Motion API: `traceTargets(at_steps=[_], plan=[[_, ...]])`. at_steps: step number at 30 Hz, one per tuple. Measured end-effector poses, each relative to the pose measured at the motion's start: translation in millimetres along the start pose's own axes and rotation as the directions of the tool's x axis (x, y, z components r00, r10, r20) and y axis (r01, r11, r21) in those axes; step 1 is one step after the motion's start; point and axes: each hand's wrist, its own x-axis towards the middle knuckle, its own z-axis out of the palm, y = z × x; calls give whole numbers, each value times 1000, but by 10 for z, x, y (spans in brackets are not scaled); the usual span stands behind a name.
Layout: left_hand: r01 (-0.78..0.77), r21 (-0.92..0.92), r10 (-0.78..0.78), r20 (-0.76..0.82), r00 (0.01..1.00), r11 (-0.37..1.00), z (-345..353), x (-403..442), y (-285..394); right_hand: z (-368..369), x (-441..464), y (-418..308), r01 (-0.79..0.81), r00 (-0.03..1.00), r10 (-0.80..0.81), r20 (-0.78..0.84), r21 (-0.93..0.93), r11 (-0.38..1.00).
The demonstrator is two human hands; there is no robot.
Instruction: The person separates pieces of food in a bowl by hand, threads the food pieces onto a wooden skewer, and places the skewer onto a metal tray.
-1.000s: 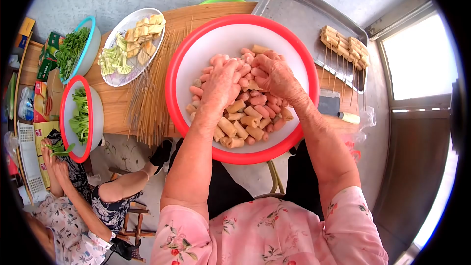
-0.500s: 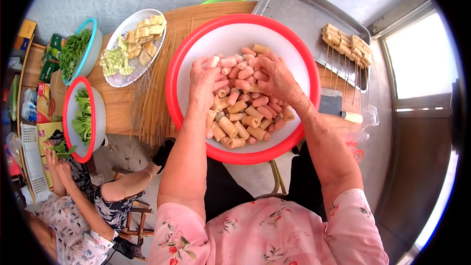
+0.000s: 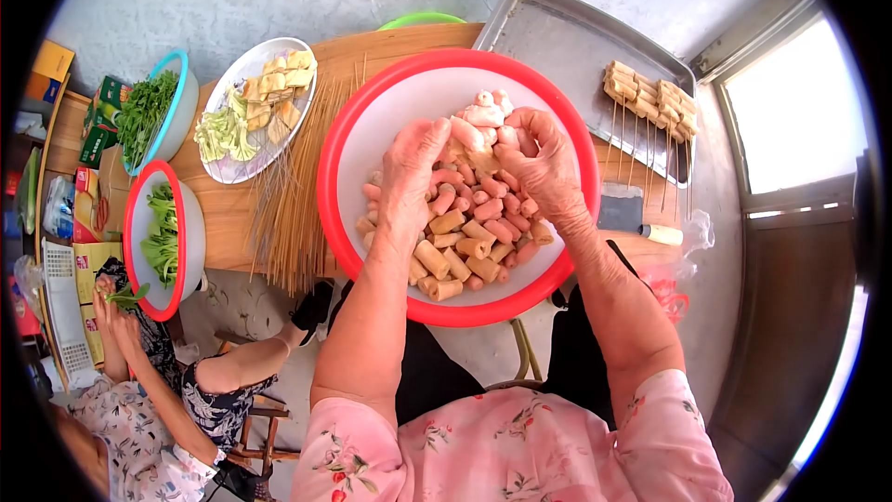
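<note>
In the head view, a bunch of pink sausages (image 3: pixel 481 118) is being held between both hands, above the far side of the heap in a wide red-rimmed bowl (image 3: pixel 331 177). By the left hand (image 3: pixel 409 167), half closed with the thumb uppermost, the bunch is being cupped from the left; by the right hand (image 3: pixel 546 158), its fingers curled more tightly, it is being gripped from the right. (How firmly each is pressing cannot be told, the undersides being hidden.) Below, more sausages are lying loose, with cut tan rolls (image 3: pixel 448 221) mostly on the near side.

Gathering sausages by the handful seems to be the step in hand. For the next move, evenly closed fingers seem to be called for, so that no piece is let slip.

Left of the bowl, thin sticks (image 3: pixel 290 223) and an oval plate (image 3: pixel 240 72) are being carried by the tabletop (image 3: pixel 232 234); to the right, skewered rolls (image 3: pixel 646 93) are resting on a metal tray (image 3: pixel 548 37), and a cleaver (image 3: pixel 621 209) is lying nearer.
</note>
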Motion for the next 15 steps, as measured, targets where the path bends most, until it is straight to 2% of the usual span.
traceTargets(at_steps=[1, 2, 4, 5, 7, 9, 11, 15], plan=[[-5, -17, 7, 72, 997, 1000, 10, -5, 6, 26, -27, -85, -17, 1000, 18, -19, 24, 1000], [-6, -16, 7, 73, 997, 1000, 35, -22, 18, 43, -42, -143, -16, 1000, 17, -20, 25, 1000], [-150, -29, 152, 83, 985, 988, 105, -66, 51, 62, -61, -233, -177, 984, 179, 3, 178, 968], [-150, -29, 152, 83, 985, 988, 128, -83, 54, 66, -81, -264, -177, 984, 179, 3, 178, 968], [-285, 30, 279, 124, 952, 958, 163, -100, 82, 76, -102, -317, -216, 976, 216, 34, 299, 929], [-246, -36, 249, 178, 952, 969, 171, -131, 143, 85, -112, -255, -217, 976, 213, 48, 293, 931], [-255, 40, 246, 161, 956, 966, 190, -163, 162, 108, -126, -188, -223, 975, 214, 64, 290, 931], [-257, 22, 251, 153, 956, 966, 208, -171, 111, 130, -132, -153, -214, 977, 212, 33, 214, 953]])
